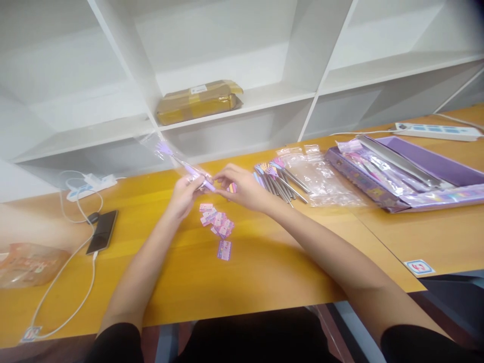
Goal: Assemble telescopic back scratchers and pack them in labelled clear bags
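Above the table, my left hand (pixel 184 195) is closed around a clear plastic bag (pixel 150 143) with a purple back scratcher (pixel 164 148) inside. Its claw-shaped head and metal rod point up and left, the purple handle down toward my right hand. My right hand (pixel 242 187) pinches at the bag's lower end, by the handle tip. A small striped yellow and pink thing (pixel 232 188) shows at its fingers; its kind is unclear. Below the hands lie several small pink and purple printed cards (pixel 219 220), with one card (pixel 224 250) apart from the pile.
Right of my hands lie several back scratchers (pixel 280 179) and flat clear bags (pixel 325 181). A purple box (pixel 378 194) holds bagged items. A phone (pixel 103 232) with a cable, a power strip (pixel 92 187) and an orange bag (pixel 34 264) are left. A wrapped parcel (pixel 198 102) sits on the shelf.
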{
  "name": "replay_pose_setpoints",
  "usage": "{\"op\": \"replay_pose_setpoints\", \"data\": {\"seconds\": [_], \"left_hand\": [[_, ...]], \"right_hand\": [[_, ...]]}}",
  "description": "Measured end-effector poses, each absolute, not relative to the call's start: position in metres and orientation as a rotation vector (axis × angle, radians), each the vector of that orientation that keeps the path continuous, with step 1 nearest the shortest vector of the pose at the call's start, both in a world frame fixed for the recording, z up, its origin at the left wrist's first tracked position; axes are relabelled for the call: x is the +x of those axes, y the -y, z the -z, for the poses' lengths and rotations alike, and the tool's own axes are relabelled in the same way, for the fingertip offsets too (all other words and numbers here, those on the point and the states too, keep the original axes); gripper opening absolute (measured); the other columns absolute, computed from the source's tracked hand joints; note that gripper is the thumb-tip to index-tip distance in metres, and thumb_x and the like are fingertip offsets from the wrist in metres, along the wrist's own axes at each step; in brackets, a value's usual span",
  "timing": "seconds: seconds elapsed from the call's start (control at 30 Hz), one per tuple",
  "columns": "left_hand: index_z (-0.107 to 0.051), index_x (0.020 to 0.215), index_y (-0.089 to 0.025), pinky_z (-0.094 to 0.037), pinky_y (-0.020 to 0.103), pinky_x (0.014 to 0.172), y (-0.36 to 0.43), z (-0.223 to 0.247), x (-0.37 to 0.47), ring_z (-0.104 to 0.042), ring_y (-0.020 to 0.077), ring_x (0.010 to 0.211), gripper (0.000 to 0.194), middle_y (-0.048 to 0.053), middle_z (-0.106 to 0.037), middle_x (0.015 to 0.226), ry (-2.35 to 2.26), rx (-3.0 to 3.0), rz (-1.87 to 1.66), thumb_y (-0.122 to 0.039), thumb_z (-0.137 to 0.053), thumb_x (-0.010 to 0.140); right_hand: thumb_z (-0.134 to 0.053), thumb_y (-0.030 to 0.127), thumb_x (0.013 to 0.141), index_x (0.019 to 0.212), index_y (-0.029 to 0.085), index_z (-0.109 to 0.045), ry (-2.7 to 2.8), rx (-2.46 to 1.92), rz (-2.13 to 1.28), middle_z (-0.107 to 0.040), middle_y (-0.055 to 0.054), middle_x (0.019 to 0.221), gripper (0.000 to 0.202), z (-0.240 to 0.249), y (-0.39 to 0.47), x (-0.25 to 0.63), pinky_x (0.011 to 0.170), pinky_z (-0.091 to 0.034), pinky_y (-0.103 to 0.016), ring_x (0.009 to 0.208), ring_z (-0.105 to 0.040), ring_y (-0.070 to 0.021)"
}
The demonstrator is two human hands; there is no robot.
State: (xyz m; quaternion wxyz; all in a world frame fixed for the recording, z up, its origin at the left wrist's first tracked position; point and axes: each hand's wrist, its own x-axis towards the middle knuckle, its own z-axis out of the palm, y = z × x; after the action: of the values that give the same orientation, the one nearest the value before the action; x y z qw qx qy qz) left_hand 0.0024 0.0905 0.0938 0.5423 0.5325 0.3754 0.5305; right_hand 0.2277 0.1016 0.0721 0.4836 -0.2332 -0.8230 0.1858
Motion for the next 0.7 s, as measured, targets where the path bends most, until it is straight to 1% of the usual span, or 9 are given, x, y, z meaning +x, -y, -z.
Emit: {"op": "replay_pose_setpoints", "data": {"seconds": [0.1,0.2,0.3,0.4,0.53,0.7], "left_hand": [[-0.080,0.097,-0.014,-0.062,0.030,0.081,-0.091,-0.089,0.006,-0.075,0.0190,0.086,0.049,0.009,-0.080,0.093,-0.910,1.305,-1.226,-0.053,-0.099,0.074],[-0.080,0.098,-0.013,-0.062,0.032,0.080,-0.091,-0.086,0.007,-0.076,0.0215,0.087,0.051,0.011,-0.081,0.094,-0.927,1.339,-1.190,-0.055,-0.099,0.075],[-0.080,0.099,-0.013,-0.064,0.033,0.082,-0.089,-0.085,0.008,-0.078,0.0221,0.088,0.052,0.012,-0.082,0.097,-0.938,1.363,-1.144,-0.056,-0.098,0.076],[-0.080,0.099,-0.013,-0.065,0.033,0.083,-0.087,-0.082,0.011,-0.078,0.0226,0.090,0.055,0.011,-0.083,0.100,-0.936,1.371,-1.131,-0.059,-0.099,0.075],[-0.080,0.099,-0.013,-0.067,0.038,0.086,-0.088,-0.077,0.013,-0.080,0.0260,0.096,0.059,0.013,-0.084,0.103,-0.914,1.366,-1.090,-0.065,-0.097,0.076],[-0.080,0.094,-0.012,-0.068,0.044,0.092,-0.090,-0.076,0.010,-0.082,0.0299,0.097,0.058,0.014,-0.084,0.095,-0.888,1.396,-0.998,-0.067,-0.094,0.080]], "right_hand": [[-0.075,0.022,0.100,0.117,0.022,-0.071,2.016,-0.588,-0.419,-0.070,-0.006,0.112,0.018,-0.071,-0.102,0.226,0.088,-0.062,-0.037,0.089,-0.071,-0.0182],[-0.078,0.026,0.099,0.125,0.023,-0.068,2.025,-0.613,-0.388,-0.071,-0.007,0.114,0.027,-0.069,-0.104,0.225,0.087,-0.063,-0.039,0.091,-0.070,-0.0202],[-0.077,0.029,0.102,0.131,0.023,-0.066,2.023,-0.598,-0.320,-0.070,-0.009,0.118,0.032,-0.067,-0.105,0.224,0.088,-0.062,-0.040,0.091,-0.069,-0.0209],[-0.076,0.030,0.105,0.132,0.023,-0.065,2.028,-0.557,-0.231,-0.070,-0.010,0.121,0.030,-0.065,-0.107,0.224,0.088,-0.063,-0.041,0.090,-0.069,-0.0208],[-0.071,0.031,0.108,0.132,0.022,-0.065,2.061,-0.563,-0.120,-0.070,-0.012,0.121,0.026,-0.060,-0.109,0.224,0.091,-0.064,-0.042,0.098,-0.071,-0.0237],[-0.063,0.035,0.112,0.129,0.022,-0.067,2.106,-0.576,-0.046,-0.070,-0.012,0.116,0.021,-0.055,-0.109,0.222,0.092,-0.065,-0.042,0.101,-0.071,-0.0250]]}}
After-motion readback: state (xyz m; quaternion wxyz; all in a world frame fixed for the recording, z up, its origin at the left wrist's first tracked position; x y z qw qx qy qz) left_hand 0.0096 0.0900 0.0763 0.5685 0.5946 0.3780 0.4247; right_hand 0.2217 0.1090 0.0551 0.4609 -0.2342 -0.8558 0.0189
